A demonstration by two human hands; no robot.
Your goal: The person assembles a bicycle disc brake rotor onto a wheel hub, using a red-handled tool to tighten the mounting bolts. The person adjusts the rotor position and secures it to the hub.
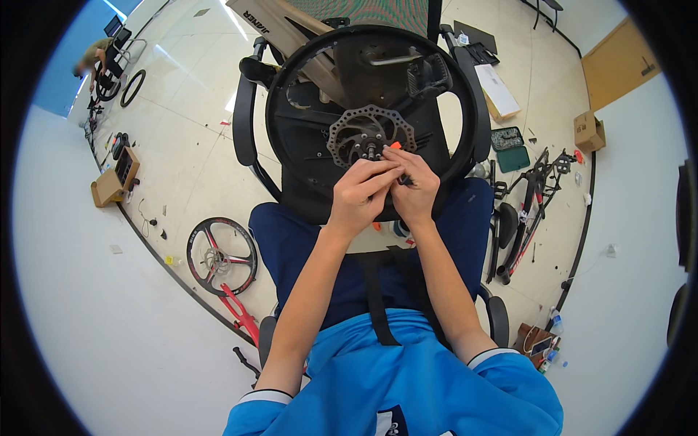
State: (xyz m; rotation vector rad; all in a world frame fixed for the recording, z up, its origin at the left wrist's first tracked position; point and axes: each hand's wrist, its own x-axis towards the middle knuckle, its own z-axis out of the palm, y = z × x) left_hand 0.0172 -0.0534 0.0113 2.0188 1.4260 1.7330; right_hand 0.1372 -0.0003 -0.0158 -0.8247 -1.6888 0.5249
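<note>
Black spoked wheel (280, 138) lies flat on the office chair's seat (294, 207), rotor side up, its rim reaching out past the seat's left and right edges toward the armrests. Brake rotor (363, 113) sits at the hub, with the axle (371, 150) sticking up through its centre.

Your left hand (363, 190) and right hand (416, 189) come in over the seat's near edge and meet just beside the axle, on its near side. Fingers are drawn in narrow on both. Can't tell what either is pinching; your fingers cover it. A small orange piece (395, 146) shows by your right fingertips; too small to identify.

Step in hand, my read: fingertip work on small axle hardware. Can't call fitting or removing from here.

Next move probably calls for small, square-on finger motion along the axle, no side load, and fingers off the rotor's braking face. Watch for dropped parts: the near edge is close. Mind the pedal (427, 76) and beige bike frame (283, 29) toward the seat's far edge.
</note>
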